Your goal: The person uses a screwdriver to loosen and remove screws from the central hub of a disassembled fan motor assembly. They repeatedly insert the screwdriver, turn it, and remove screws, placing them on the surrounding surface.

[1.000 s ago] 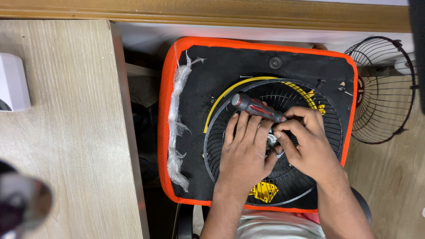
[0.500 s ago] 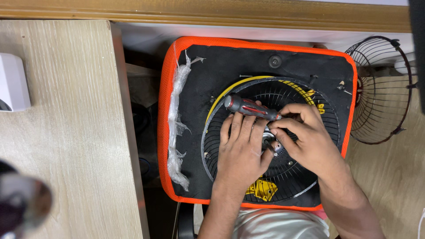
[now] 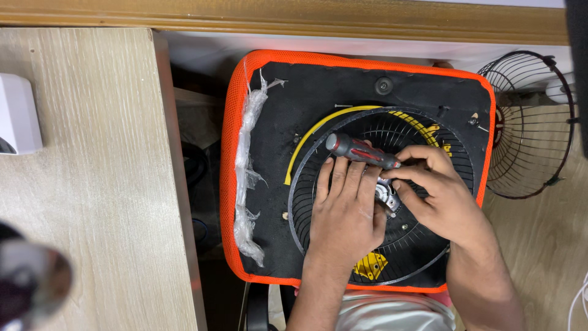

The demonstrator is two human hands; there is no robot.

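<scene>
Screwdriver [image 3: 361, 151] with red-and-black handle sits centre-right of the frame, long axis near horizontal, slightly tilted: handle butt points toward upper left, tip end toward the right and a bit down. Right hand [image 3: 438, 193] pinches the tip end with fingers clenched round it. Left hand [image 3: 346, 211] lies flat, fingers spread and released, pressing on the black round fan grille [image 3: 318, 153] (screwdriver handle rests across its fingertips). Small metal part [image 3: 386, 195] shows between the two hands, at the grille hub. Grille lies on a black cushion with orange rim [image 3: 228, 184]; a yellow ring [image 3: 306, 138] curves along the grille's upper left edge. Second wire fan guard [image 3: 530, 122] stands at right of frame, empty. Wooden table [image 3: 86, 184] fills the left.
</scene>
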